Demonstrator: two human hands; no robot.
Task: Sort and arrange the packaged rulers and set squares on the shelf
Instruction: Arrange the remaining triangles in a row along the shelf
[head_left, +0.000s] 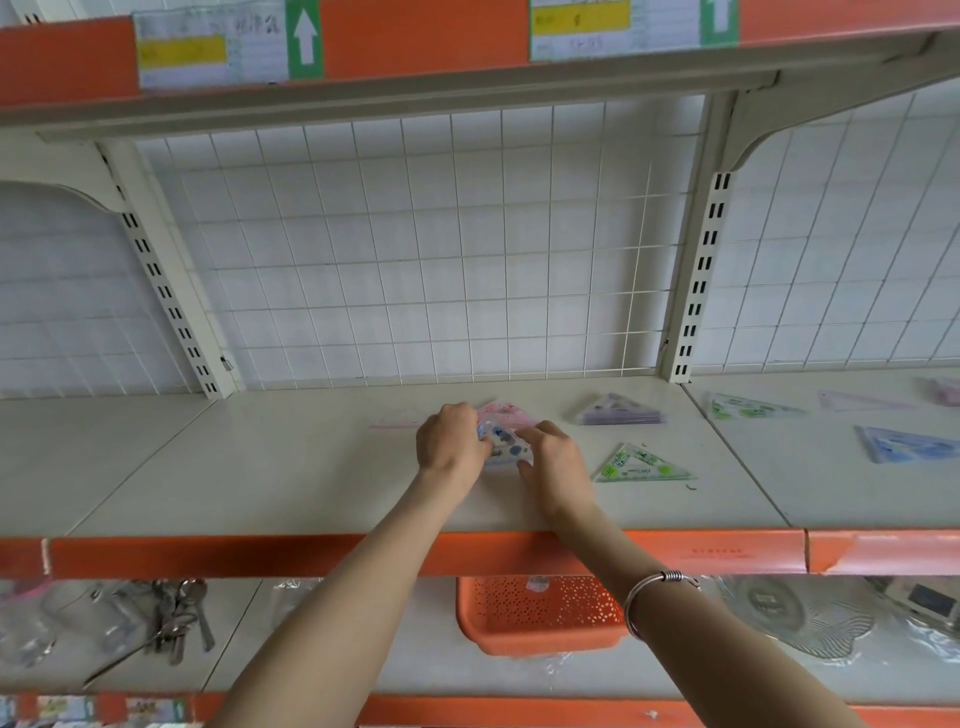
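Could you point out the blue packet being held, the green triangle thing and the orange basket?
blue packet (506, 445): head view, on its blue-printed face.
green set square (644, 462): head view, near the middle of its wrapper.
orange basket (540, 613): head view, on its perforated front wall.

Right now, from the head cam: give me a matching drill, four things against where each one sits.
Things:
1 blue pack
2 green set square
3 basket
4 keys

Places:
A lower shelf, left
B flat, just right of the right hand
C held between the left hand and the right hand
D lower shelf, middle

Pairs: 1-C, 2-B, 3-D, 4-A
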